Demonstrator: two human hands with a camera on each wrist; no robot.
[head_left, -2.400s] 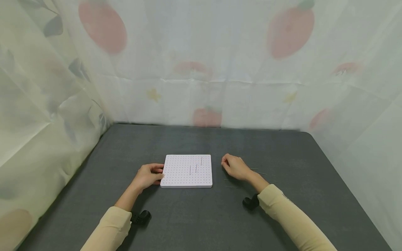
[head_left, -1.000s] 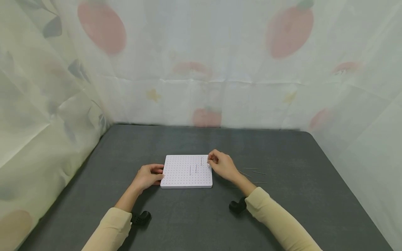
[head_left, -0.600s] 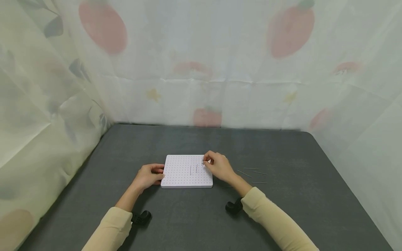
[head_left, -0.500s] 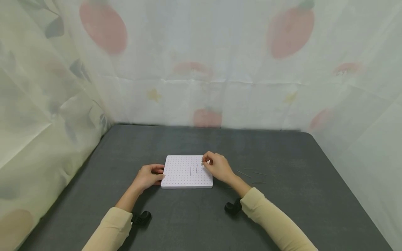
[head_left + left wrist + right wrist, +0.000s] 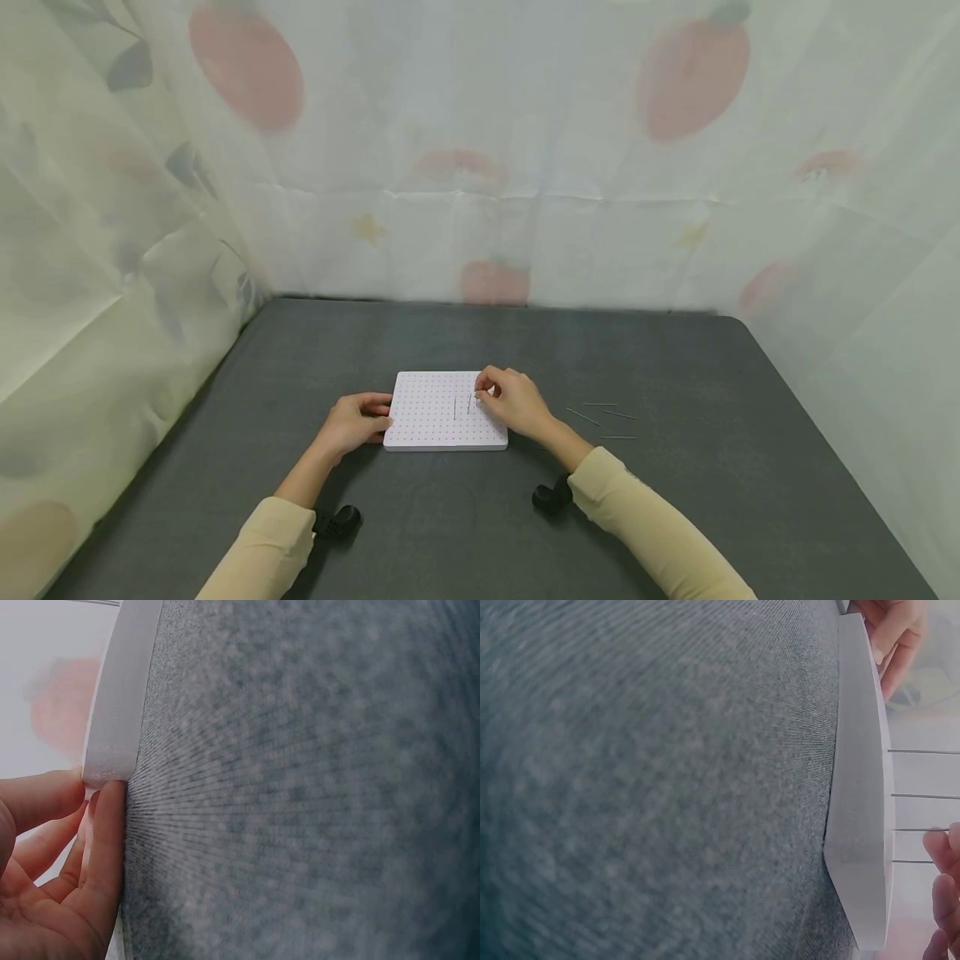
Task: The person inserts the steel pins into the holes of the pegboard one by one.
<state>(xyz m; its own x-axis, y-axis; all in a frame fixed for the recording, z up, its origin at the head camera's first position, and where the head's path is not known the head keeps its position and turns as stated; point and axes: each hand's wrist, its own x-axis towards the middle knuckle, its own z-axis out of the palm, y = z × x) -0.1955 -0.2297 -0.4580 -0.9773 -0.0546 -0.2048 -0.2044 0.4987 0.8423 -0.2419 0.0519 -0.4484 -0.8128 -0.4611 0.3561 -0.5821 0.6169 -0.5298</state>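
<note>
A white pegboard (image 5: 427, 421) with rows of small holes lies flat on the table. At its left edge my left hand (image 5: 356, 423) grips it, thumb at the top edge and fingers along the side; in the left wrist view the thumb and fingers (image 5: 110, 825) meet the board's corner. Over the board's right part, my right hand (image 5: 517, 404) pinches a thin metal pin (image 5: 911, 829), its lower end at the board's surface. Two more pins stand upright to its left, one of them a dark pin (image 5: 454, 408). Another standing pin (image 5: 911, 862) runs partly behind my right fingers.
Several loose pins (image 5: 600, 404) lie on the dark grey table (image 5: 675, 500) right of the board, beneath and beyond the right forearm. A patterned curtain (image 5: 585, 250) hangs behind the table, and others flank both sides.
My right hand came from the table right of the board with a pin, moved over the right edge, then shifted left and slightly nearer. The left hand stays on the board.
</note>
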